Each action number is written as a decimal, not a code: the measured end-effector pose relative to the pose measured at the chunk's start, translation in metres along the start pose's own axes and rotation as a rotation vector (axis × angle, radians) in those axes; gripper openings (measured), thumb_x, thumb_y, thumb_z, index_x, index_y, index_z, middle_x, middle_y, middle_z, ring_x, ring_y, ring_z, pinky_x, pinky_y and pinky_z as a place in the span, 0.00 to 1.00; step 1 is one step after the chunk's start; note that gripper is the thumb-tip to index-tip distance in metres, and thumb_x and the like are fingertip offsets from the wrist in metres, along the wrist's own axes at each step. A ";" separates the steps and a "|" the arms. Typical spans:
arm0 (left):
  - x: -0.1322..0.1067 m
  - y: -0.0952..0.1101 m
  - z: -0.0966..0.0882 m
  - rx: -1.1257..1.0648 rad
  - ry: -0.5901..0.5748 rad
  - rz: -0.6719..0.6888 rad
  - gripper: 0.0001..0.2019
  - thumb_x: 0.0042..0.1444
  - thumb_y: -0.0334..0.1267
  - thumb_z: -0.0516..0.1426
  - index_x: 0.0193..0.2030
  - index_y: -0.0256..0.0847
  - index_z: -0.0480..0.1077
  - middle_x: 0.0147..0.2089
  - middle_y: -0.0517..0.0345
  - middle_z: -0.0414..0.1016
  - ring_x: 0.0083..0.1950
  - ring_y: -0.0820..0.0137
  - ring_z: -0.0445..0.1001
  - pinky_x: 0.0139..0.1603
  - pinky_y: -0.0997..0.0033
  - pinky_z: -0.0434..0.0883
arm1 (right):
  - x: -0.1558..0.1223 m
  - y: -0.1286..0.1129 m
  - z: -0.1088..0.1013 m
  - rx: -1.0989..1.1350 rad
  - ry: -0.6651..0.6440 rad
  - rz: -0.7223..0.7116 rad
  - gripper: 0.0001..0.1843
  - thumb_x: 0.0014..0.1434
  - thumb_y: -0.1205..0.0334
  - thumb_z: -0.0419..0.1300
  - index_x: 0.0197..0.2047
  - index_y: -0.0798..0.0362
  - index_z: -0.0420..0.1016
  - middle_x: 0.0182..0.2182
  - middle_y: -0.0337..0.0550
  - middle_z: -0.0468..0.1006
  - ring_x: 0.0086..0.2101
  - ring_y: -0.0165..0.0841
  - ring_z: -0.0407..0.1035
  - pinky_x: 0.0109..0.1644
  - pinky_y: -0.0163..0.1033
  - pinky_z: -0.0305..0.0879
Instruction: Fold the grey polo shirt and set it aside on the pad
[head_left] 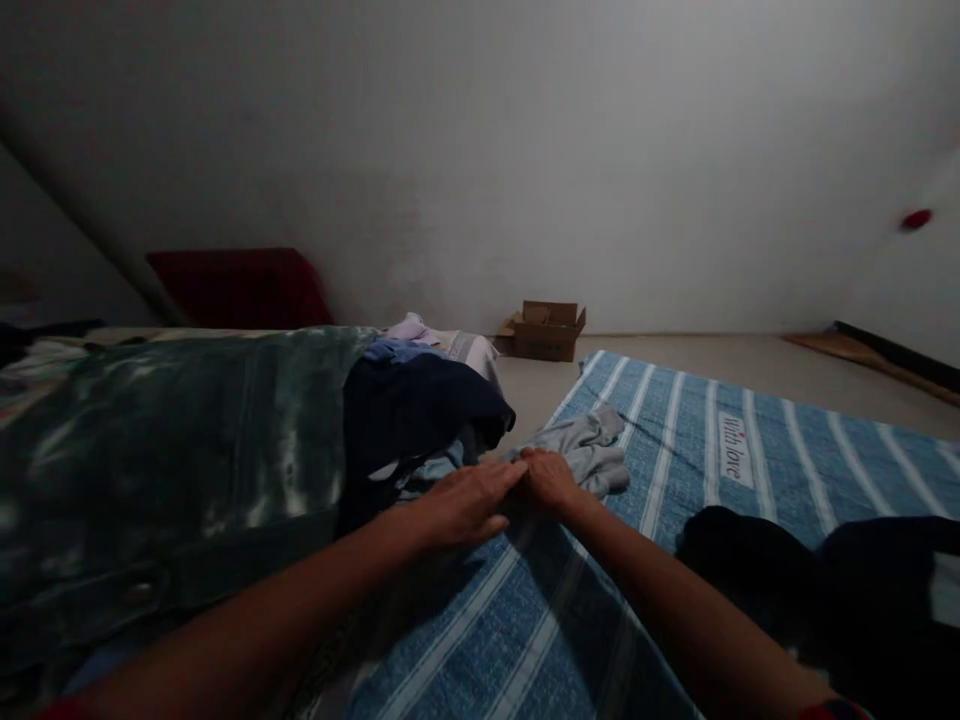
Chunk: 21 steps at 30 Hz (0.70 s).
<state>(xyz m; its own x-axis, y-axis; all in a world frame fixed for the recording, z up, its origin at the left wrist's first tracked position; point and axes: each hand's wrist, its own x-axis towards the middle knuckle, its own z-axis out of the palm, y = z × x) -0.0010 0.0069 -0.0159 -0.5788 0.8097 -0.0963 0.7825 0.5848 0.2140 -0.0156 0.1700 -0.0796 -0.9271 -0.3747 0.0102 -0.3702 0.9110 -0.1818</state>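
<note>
A crumpled light grey garment (592, 450) lies on a blue and white striped cloth (480, 610). My right hand (551, 480) is at the garment's near left side, its fingers curled down onto the grey fabric and their tips hidden. Stretched out flat, my left hand (465, 502) meets the right one at the fingertips, with its thumb apart and nothing visibly held. Just left of the hands, a pile of dark navy clothing (420, 400) rises, with a light blue piece (439, 468) under its edge.
A large dark green mottled garment (187, 440) covers the left side. Black clothing (810, 580) lies at the lower right on the striped cloth. An open cardboard box (546, 330) stands by the far wall, and a red panel (240, 285) leans at the back left.
</note>
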 end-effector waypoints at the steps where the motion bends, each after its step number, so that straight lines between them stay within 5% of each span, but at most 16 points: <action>1: 0.005 -0.003 0.013 -0.008 -0.020 -0.061 0.36 0.49 0.30 0.56 0.66 0.38 0.49 0.67 0.45 0.57 0.65 0.62 0.59 0.62 0.65 0.61 | 0.000 -0.003 0.000 -0.003 0.009 0.013 0.15 0.62 0.60 0.50 0.45 0.57 0.74 0.42 0.55 0.76 0.43 0.40 0.71 0.44 0.40 0.63; 4: 0.013 -0.017 0.040 0.062 -0.074 -0.285 0.33 0.54 0.29 0.53 0.66 0.32 0.46 0.64 0.40 0.62 0.63 0.65 0.63 0.58 0.71 0.63 | -0.002 -0.009 -0.003 -0.012 0.029 0.042 0.14 0.62 0.63 0.50 0.46 0.58 0.73 0.41 0.56 0.76 0.42 0.41 0.72 0.42 0.40 0.63; 8: 0.028 -0.029 0.053 0.163 -0.045 -0.481 0.20 0.61 0.30 0.47 0.60 0.31 0.58 0.47 0.39 0.75 0.50 0.58 0.75 0.49 0.60 0.69 | -0.019 -0.016 -0.013 -0.029 0.052 0.011 0.14 0.63 0.66 0.48 0.46 0.56 0.72 0.43 0.53 0.75 0.45 0.40 0.69 0.46 0.41 0.62; 11: 0.044 -0.035 0.053 0.215 -0.006 -0.606 0.16 0.64 0.38 0.50 0.55 0.33 0.64 0.46 0.45 0.75 0.48 0.61 0.75 0.50 0.55 0.70 | -0.051 -0.020 -0.023 -0.039 0.066 -0.022 0.14 0.63 0.67 0.46 0.46 0.55 0.71 0.44 0.51 0.73 0.47 0.40 0.67 0.49 0.44 0.60; 17: 0.066 -0.044 0.039 0.210 -0.020 -0.649 0.14 0.62 0.45 0.52 0.43 0.35 0.71 0.43 0.52 0.75 0.43 0.67 0.75 0.44 0.62 0.72 | -0.163 0.002 -0.044 0.035 -0.045 -0.028 0.08 0.59 0.62 0.53 0.40 0.53 0.71 0.37 0.44 0.75 0.36 0.35 0.71 0.38 0.37 0.63; 21: 0.073 -0.031 0.031 0.240 0.027 -0.619 0.16 0.63 0.34 0.43 0.42 0.32 0.70 0.41 0.46 0.77 0.42 0.62 0.76 0.37 0.67 0.68 | -0.264 0.035 -0.048 0.133 0.042 0.249 0.07 0.57 0.65 0.54 0.39 0.50 0.71 0.36 0.43 0.75 0.37 0.36 0.71 0.40 0.39 0.65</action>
<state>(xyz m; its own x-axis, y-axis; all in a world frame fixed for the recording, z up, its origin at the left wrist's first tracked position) -0.0608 0.0495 -0.0597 -0.9411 0.3209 -0.1066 0.3309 0.9388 -0.0959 0.2135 0.3095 -0.0412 -0.9911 -0.1324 -0.0107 -0.1225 0.9423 -0.3114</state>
